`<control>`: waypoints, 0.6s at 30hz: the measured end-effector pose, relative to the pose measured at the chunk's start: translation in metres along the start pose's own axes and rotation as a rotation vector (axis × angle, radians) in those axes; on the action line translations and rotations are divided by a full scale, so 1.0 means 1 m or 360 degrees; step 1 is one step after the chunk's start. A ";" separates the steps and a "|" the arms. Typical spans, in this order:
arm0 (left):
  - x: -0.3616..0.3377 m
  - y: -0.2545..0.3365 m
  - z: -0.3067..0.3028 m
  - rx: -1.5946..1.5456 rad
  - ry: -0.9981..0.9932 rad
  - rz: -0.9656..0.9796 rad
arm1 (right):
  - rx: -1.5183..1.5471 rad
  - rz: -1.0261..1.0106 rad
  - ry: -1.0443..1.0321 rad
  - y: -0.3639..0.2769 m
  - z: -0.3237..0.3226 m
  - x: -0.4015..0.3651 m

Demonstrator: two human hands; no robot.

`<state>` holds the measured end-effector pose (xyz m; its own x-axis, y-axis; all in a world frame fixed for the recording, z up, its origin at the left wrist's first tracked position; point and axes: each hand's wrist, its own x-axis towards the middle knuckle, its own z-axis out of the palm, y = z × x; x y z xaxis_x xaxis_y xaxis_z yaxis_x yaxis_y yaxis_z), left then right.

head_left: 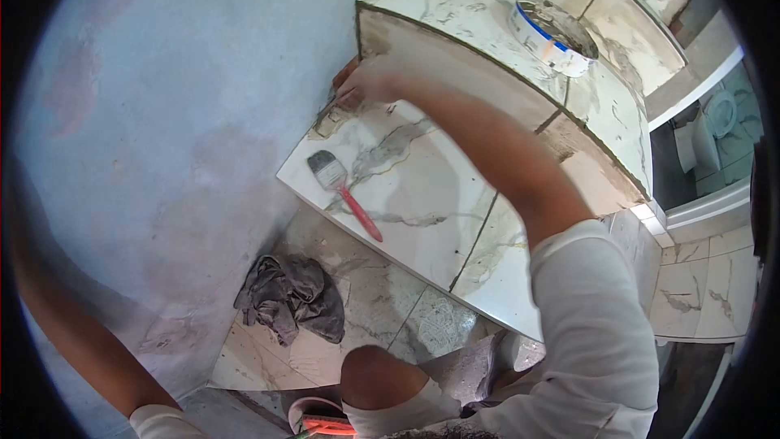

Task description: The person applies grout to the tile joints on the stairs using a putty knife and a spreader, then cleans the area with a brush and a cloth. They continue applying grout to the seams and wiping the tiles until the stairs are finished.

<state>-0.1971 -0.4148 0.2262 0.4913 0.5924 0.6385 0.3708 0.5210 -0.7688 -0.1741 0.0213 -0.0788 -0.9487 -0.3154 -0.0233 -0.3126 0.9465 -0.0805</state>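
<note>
My right hand [363,85] reaches into the corner where the blue wall [187,73] meets the marble-look tiled stair. It is smeared by motion, so its fingers and anything in them cannot be made out. Grey-brown smears lie on the tread tile [414,187] just below it. On that same tread rests a paintbrush [345,195] with a red handle and dark bristles, apart from the hand. My left forearm [81,341] stretches up along the wall at the left edge, and the hand itself is out of sight.
A white tub [555,39] with a blue band, holding greyish paste, stands on the step above. A crumpled dark cloth [291,297] lies on the floor tiles by the wall. An orange tool [329,425] shows beside my knee [382,378]. At right, a doorway reveals a toilet [721,114].
</note>
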 end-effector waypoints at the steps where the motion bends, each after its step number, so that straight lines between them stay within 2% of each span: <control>1: 0.001 0.002 0.000 -0.0084 -0.0018 -0.0056 | -0.0001 0.0004 0.0026 0.003 0.016 0.007; 4: -0.002 0.001 0.001 0.0055 0.0029 -0.0019 | 0.0212 0.0173 0.0008 0.008 0.044 -0.004; 6: -0.007 -0.003 -0.003 0.0080 0.0093 0.0056 | 0.0030 0.0281 -0.0597 -0.002 0.002 -0.059; 8: -0.015 0.001 -0.006 0.0125 0.0042 -0.0213 | -0.0074 0.0502 -0.0747 0.000 -0.017 -0.114; 9: -0.012 0.013 -0.009 0.0127 0.0051 -0.0203 | -0.0010 0.0467 -0.0616 -0.003 -0.030 -0.149; 12: -0.012 0.085 -0.023 -0.0204 -0.0148 -0.0961 | 0.0206 0.0431 -0.0229 -0.009 -0.069 -0.256; 14: -0.016 0.144 -0.024 -0.0456 -0.0304 -0.1468 | 0.0666 0.0392 0.0066 -0.011 -0.092 -0.322; 16: -0.018 0.197 -0.019 -0.0842 -0.0510 -0.1600 | 0.1001 0.0542 0.0341 -0.012 -0.109 -0.370; 17: -0.011 0.222 -0.017 -0.1072 -0.0625 -0.1762 | 0.1128 0.0767 0.0480 -0.026 -0.127 -0.385; 18: -0.001 0.246 -0.017 -0.1300 -0.0749 -0.1916 | 0.1109 0.0825 0.0754 -0.019 -0.131 -0.401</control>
<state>-0.0932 -0.2973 0.0357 -0.6384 0.2954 0.7107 0.7506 0.4433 0.4900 0.2060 0.1386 0.0625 -0.9288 0.3306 0.1678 0.1001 0.6594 -0.7451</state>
